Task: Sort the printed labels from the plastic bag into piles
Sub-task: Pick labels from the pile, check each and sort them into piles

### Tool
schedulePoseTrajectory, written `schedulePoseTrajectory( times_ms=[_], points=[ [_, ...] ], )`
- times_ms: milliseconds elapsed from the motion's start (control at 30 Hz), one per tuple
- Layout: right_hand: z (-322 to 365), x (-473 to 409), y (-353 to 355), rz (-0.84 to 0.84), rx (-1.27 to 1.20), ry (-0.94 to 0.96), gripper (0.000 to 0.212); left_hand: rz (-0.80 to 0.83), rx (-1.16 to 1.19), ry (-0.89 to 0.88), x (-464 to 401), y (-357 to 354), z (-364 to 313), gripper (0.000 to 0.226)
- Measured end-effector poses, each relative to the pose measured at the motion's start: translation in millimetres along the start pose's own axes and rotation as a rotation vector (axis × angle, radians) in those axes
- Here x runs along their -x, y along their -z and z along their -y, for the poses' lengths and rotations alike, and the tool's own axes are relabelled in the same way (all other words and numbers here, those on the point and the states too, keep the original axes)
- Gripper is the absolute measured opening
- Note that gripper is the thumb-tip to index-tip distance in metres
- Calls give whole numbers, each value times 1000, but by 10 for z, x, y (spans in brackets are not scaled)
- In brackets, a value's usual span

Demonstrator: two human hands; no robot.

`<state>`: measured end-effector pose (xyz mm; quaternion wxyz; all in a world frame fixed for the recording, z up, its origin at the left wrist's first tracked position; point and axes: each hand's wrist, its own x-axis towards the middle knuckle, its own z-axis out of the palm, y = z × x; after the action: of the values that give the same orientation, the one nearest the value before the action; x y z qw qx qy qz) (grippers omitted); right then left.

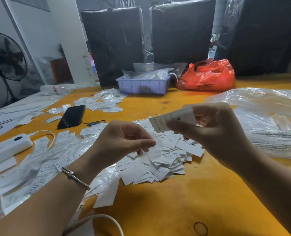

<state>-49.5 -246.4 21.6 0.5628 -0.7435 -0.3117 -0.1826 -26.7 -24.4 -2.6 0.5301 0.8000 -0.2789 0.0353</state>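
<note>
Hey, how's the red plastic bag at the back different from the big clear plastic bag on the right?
The red bag is opaque and bunched into a compact heap; the clear bag is see-through and spread wide and low. The red bag sits at the far edge of the yellow table beside the purple tray; the clear bag lies nearer, just behind the right hand. Both are crinkled, thin and glossy.

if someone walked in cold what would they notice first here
Probably the two hands raised mid-table: the right hand pinches a white label marked S, the left hand a thin clear scrap. Under them sprawls a heap of white labels on the orange table; a red plastic bag glows behind.
</note>
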Motion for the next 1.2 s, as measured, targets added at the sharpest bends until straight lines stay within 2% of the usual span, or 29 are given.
schedulePoseTrajectory(
  times_ms=[233, 333, 833, 967, 1200],
  points=[
    [-55, 7, -41, -9, 104, -12, 7, -5, -28, 8, -3, -9, 2, 22],
    [-57, -10, -28, -35, 125, -8, 14, 4, -27, 4, 0, -7, -6, 21],
    [-86, -16, 38, 33, -77, -48, 14, 9, -41, -59, 10, -19, -37, 26],
    [-76, -4, 23, 60, -33, -53, 17, 22, -48, -68, 10, -21, -36, 23],
    [-87, -5, 5, 91, 73, -61, 8, 19, -49, -76, 11, -31, -43, 23]
  ],
)
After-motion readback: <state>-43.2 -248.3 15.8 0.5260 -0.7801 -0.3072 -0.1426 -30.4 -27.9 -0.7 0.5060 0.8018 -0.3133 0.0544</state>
